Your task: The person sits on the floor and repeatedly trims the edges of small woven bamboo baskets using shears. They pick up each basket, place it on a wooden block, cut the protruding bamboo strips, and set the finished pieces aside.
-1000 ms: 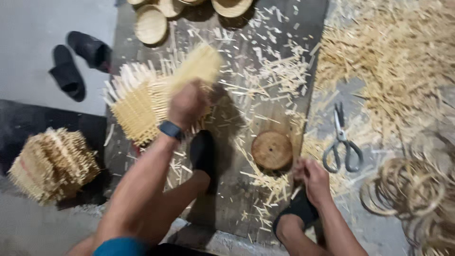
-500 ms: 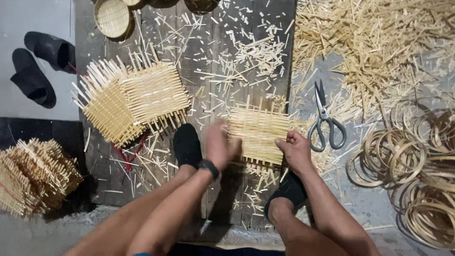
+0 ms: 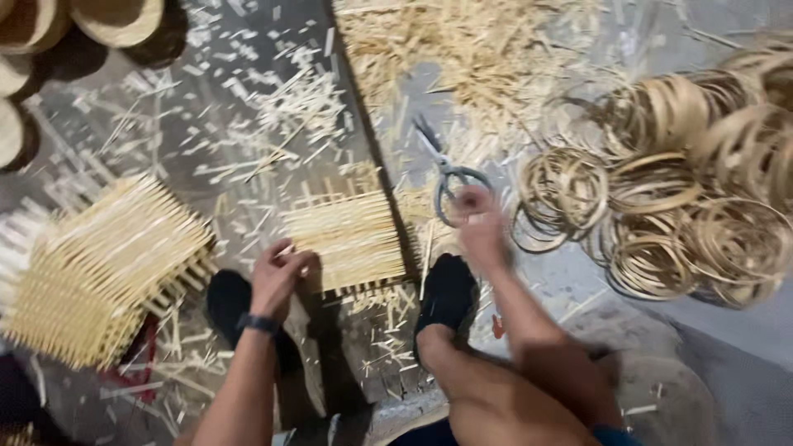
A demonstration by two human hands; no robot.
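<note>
A small woven bamboo mat (image 3: 353, 238) lies flat on the dark board (image 3: 248, 99) between my feet. My left hand (image 3: 277, 275), with a dark band on the wrist, grips the mat's left edge. My right hand (image 3: 479, 225) is blurred and hovers just right of the mat, by the handles of the grey scissors (image 3: 444, 176); it holds nothing that I can see. A stack of finished woven mats (image 3: 103, 268) sits to the left of my left hand.
Coils of bamboo rings (image 3: 690, 190) lie heaped at the right. Loose bamboo strips (image 3: 487, 58) are piled at the top, and cut slivers litter the board. Round woven lids (image 3: 116, 21) sit at the top left. My black-socked feet (image 3: 446, 297) rest beside the mat.
The view has swung right. My left hand slid from the top of the mat to its left edge. My right hand left the mat's right edge and moved toward the scissors.
</note>
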